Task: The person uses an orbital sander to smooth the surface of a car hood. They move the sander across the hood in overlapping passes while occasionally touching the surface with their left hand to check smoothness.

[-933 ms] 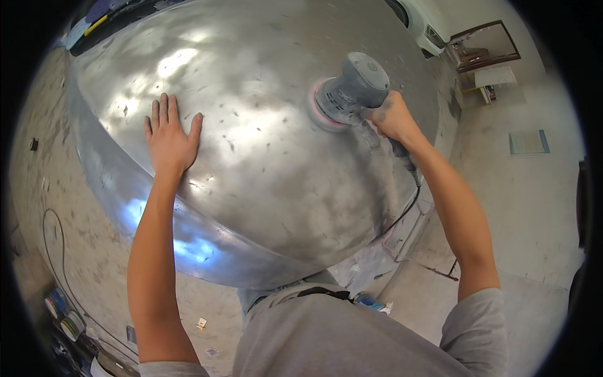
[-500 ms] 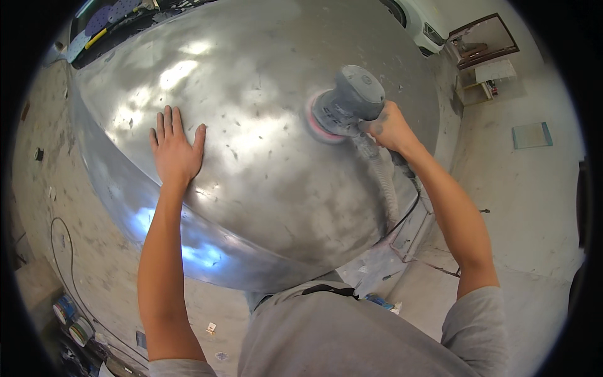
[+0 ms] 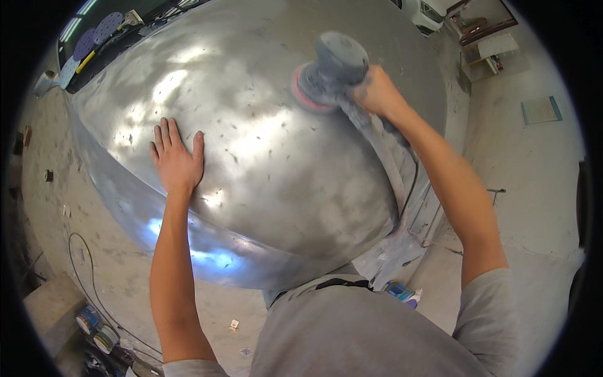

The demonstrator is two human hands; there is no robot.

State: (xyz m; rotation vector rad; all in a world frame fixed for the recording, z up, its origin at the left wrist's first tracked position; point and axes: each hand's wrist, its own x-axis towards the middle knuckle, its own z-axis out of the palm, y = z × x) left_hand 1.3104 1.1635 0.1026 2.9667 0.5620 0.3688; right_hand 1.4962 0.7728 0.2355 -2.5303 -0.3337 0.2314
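Observation:
A broad, curved car hood (image 3: 282, 182), grey with shiny bare-metal patches and dark specks, fills the middle. My left hand (image 3: 177, 162) lies flat on its left part, fingers stretched. On the far right part of the hood, my right hand (image 3: 377, 91) is wrapped round the handle of a dusty grey orbital sander (image 3: 339, 63). The sander's round pad with its reddish rim (image 3: 304, 94) meets the hood; motion blurs it a little. From the handle a pale dust hose (image 3: 384, 160) and a dark cord (image 3: 411, 188) run back over the hood's right edge.
Purple sanding discs (image 3: 108, 28) and a yellow-handled tool lie at the far left by the windshield. Paint cans (image 3: 105, 339) and a looping cable (image 3: 91, 276) are on the floor at lower left. A white car (image 3: 427, 16) stands far right, near a small shelf (image 3: 496, 47).
My right hand has pushed the sander away from me and slightly left across the hood, the hose trailing. My left hand stays flat in place; the view has shifted a little.

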